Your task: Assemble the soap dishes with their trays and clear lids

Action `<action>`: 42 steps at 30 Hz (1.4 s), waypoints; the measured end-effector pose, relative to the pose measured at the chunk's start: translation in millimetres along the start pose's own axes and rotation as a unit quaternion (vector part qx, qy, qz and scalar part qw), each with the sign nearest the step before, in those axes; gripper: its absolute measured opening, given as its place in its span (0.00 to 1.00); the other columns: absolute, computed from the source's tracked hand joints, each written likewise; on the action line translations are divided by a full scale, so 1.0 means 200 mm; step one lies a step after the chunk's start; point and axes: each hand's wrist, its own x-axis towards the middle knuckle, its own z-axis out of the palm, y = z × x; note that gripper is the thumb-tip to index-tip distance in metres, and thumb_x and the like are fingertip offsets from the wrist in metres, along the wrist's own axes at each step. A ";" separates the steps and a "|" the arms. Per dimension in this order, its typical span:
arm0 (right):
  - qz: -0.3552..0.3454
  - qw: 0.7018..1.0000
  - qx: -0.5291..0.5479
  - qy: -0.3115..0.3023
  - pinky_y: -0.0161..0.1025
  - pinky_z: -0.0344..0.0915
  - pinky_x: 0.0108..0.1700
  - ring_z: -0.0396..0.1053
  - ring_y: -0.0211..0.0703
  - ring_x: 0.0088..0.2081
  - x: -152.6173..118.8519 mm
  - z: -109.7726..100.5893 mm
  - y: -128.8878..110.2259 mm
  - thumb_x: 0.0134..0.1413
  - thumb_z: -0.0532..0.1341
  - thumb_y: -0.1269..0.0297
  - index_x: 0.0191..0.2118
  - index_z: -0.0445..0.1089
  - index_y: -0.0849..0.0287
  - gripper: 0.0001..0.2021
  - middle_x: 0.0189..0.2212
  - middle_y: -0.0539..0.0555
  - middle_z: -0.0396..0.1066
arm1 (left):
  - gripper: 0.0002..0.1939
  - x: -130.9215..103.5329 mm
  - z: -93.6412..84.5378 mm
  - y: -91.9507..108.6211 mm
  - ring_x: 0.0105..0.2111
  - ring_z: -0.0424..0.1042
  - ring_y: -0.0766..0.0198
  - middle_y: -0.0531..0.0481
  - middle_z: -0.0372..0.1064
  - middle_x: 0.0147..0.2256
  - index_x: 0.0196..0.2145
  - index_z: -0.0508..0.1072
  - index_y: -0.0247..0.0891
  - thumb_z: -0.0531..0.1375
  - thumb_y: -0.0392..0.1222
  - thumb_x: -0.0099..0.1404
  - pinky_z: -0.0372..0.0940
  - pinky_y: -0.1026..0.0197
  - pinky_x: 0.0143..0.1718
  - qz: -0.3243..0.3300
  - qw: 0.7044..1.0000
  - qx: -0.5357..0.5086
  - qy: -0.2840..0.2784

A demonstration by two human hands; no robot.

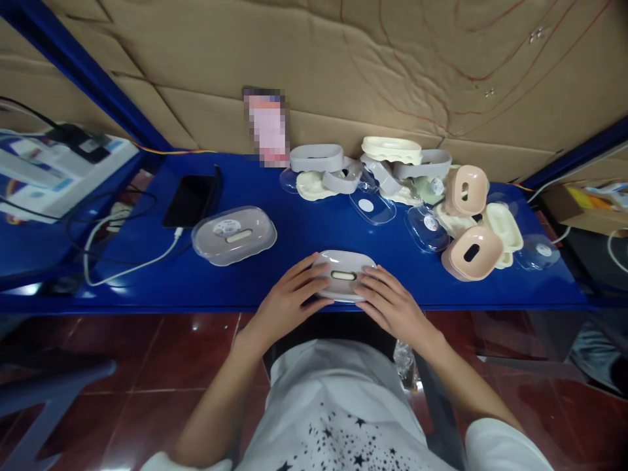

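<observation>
A grey oval dish (pixel 343 259) with a slot in its middle lies near the front edge of the blue table, between my two hands. My left hand (pixel 294 296) grips its left end, fingers on the top face. At its right end, my right hand (pixel 392 302) holds it the same way. To the left sits another grey oval dish (pixel 240 252) under a clear lid. Several grey rings, cream trays, peach dishes and clear lids are piled at the right; one peach dish (pixel 485 252) is at the front of that pile.
A black phone (pixel 189 201) with a white cable (pixel 142 271) lies at the left of the blue table (pixel 314 226). Behind stands a cardboard wall (pixel 196 59). A white power strip (pixel 93 183) is at far left, and an open carton (pixel 589 216) at far right.
</observation>
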 end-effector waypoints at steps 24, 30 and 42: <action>0.144 0.989 0.006 0.018 0.52 0.70 0.55 0.78 0.52 0.47 0.23 -0.22 0.42 0.75 0.59 0.56 0.48 0.78 0.53 0.11 0.48 0.56 0.83 | 0.12 0.01 -0.01 0.02 0.69 0.68 0.48 0.42 0.75 0.60 0.52 0.76 0.43 0.68 0.40 0.73 0.72 0.41 0.65 -0.031 0.999 -0.005 -0.012; 0.256 0.939 0.176 0.149 0.45 0.74 0.45 0.77 0.47 0.42 0.09 -0.28 0.28 0.71 0.64 0.49 0.48 0.75 0.50 0.12 0.43 0.54 0.79 | 0.27 -0.02 -0.01 0.01 0.70 0.66 0.45 0.40 0.65 0.69 0.65 0.69 0.49 0.68 0.43 0.72 0.68 0.37 0.68 -0.054 0.998 -0.003 -0.010; 0.351 0.717 0.598 0.070 0.37 0.60 0.27 0.52 0.36 0.24 0.25 -0.21 0.03 0.65 0.67 0.43 0.52 0.75 0.52 0.20 0.25 0.46 0.63 | 0.48 0.04 -0.08 0.12 0.72 0.63 0.42 0.40 0.50 0.77 0.77 0.45 0.61 0.69 0.50 0.71 0.69 0.34 0.67 -0.054 0.990 -0.095 0.094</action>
